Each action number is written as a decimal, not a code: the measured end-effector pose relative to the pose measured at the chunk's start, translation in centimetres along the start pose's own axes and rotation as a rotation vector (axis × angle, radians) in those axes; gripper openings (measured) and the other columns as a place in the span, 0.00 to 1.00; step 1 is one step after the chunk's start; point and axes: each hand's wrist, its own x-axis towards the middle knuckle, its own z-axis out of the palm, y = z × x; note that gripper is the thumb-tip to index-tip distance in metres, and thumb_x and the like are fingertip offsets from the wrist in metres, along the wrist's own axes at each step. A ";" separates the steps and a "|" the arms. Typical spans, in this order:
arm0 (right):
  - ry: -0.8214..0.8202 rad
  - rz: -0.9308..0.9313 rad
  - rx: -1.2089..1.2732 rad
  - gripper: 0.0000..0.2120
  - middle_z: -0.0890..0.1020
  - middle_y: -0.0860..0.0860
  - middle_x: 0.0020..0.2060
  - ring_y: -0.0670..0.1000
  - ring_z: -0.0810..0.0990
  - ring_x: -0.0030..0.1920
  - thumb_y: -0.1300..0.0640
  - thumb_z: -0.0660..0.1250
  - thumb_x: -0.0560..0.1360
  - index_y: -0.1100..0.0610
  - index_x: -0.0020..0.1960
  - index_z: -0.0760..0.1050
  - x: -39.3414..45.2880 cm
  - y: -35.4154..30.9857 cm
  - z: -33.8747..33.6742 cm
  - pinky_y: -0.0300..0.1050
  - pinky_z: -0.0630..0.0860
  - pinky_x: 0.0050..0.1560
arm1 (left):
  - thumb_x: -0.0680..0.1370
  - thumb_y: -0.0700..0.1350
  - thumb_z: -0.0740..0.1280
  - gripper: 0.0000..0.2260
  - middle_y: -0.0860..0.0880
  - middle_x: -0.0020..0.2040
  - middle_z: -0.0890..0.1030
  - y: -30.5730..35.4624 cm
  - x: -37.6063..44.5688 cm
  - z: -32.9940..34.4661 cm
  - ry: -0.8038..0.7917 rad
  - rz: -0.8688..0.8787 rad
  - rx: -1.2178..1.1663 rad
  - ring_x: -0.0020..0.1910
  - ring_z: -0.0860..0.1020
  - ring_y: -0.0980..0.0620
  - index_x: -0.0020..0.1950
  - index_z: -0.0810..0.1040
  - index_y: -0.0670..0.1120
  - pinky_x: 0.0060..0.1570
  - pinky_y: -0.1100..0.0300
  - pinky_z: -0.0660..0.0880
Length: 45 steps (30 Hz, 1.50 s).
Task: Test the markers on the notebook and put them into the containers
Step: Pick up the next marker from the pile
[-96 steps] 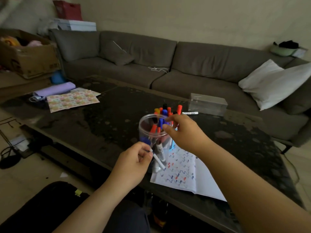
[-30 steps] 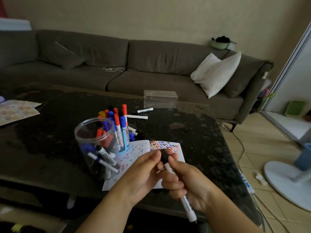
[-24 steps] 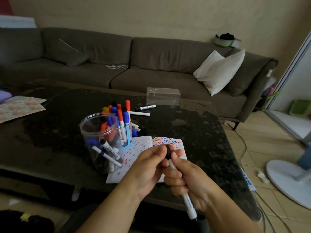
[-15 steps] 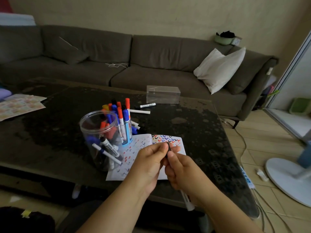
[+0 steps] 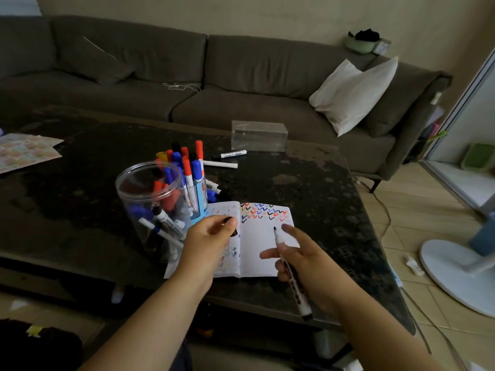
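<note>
The right hand [image 5: 308,261] grips an uncapped black-tipped white marker [image 5: 290,271] in its curled lower fingers, with the index finger extended; the tip points up and away, held above the right page of the open white notebook [image 5: 257,253] and apparently not touching the paper. The left hand [image 5: 207,236] pinches the small black cap [image 5: 232,226] between thumb and fingertips, over the notebook's left page. The two hands are held apart.

The notebook lies near the front edge of the dark stone-topped table [image 5: 308,188]. Rows of red, blue, black and yellow check marks fill the top of its right page; fainter marks cover the left page.

Just left of the notebook stands a clear round plastic jar [image 5: 150,207] holding several markers. Behind it, a smaller clear cup [image 5: 198,202] is packed with upright red, blue, black and yellow markers. Farther back, two loose markers [image 5: 227,159] lie on the table in front of an apparently empty clear rectangular box [image 5: 259,135].

Assessment: the task is well advanced. Many markers appear tested and stored. The held marker is not yet tested; it then needs recapping and depositing. The two loose markers also remain outside the containers.
</note>
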 end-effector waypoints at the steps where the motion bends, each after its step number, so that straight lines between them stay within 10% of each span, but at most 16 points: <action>1: -0.014 -0.013 0.027 0.11 0.85 0.50 0.44 0.46 0.74 0.33 0.57 0.57 0.82 0.44 0.61 0.64 0.4 0.0 0.0 0.41 0.76 0.40 | 0.76 0.49 0.68 0.08 0.50 0.49 0.81 -0.3 0.1 0.1 -0.010 0.020 0.060 0.48 0.77 0.55 0.54 0.79 0.49 0.47 0.62 0.73; 11: -0.083 0.146 0.777 0.11 0.79 0.58 0.35 0.47 0.73 0.32 0.71 0.55 0.78 0.62 0.56 0.72 6.4 0.3 0.5 0.37 0.75 0.33 | 0.77 0.44 0.66 0.07 0.54 0.51 0.78 -2.7 3.6 1.3 -0.173 0.369 0.646 0.48 0.74 0.58 0.55 0.75 0.49 0.45 0.69 0.65; 17: 0.093 0.020 0.002 0.14 0.77 0.50 0.34 0.46 0.73 0.36 0.47 0.56 0.80 0.49 0.52 0.79 10.6 1.4 0.5 0.42 0.73 0.45 | 0.79 0.46 0.62 0.09 0.51 0.56 0.77 -3.9 5.4 2.2 -0.255 0.410 0.756 0.56 0.74 0.55 0.59 0.71 0.51 0.53 0.66 0.68; 23: 0.263 -0.206 -0.270 0.04 0.80 0.47 0.35 0.39 0.77 0.34 0.54 0.67 0.76 0.52 0.46 0.80 14.7 2.7 1.1 0.32 0.74 0.37 | 0.79 0.48 0.61 0.09 0.51 0.56 0.76 -4.5 5.9 3.3 -0.261 0.543 0.856 0.56 0.71 0.52 0.59 0.70 0.49 0.56 0.59 0.65; 28: 0.365 -0.248 -0.306 0.10 0.78 0.55 0.33 0.46 0.73 0.32 0.57 0.69 0.73 0.62 0.39 0.72 16.1 4.6 1.3 0.47 0.74 0.37 | 0.79 0.49 0.60 0.10 0.50 0.57 0.74 -4.6 5.7 3.3 -0.249 0.557 0.858 0.56 0.69 0.51 0.59 0.69 0.50 0.55 0.59 0.63; 36: 0.278 -0.307 -0.289 0.11 0.74 0.44 0.27 0.40 0.71 0.28 0.59 0.68 0.75 0.59 0.36 0.70 16.4 5.0 1.3 0.30 0.66 0.29 | 0.79 0.47 0.61 0.09 0.51 0.56 0.75 -4.9 5.8 3.3 -0.222 0.527 0.822 0.57 0.68 0.52 0.59 0.70 0.49 0.56 0.59 0.63; 45: 0.277 -0.272 -0.293 0.10 0.73 0.49 0.29 0.41 0.69 0.28 0.62 0.67 0.73 0.64 0.36 0.70 16.8 5.3 1.1 0.33 0.66 0.30 | 0.80 0.49 0.59 0.10 0.52 0.59 0.73 -5.0 5.6 3.5 -0.211 0.533 0.853 0.60 0.66 0.54 0.60 0.68 0.51 0.58 0.60 0.62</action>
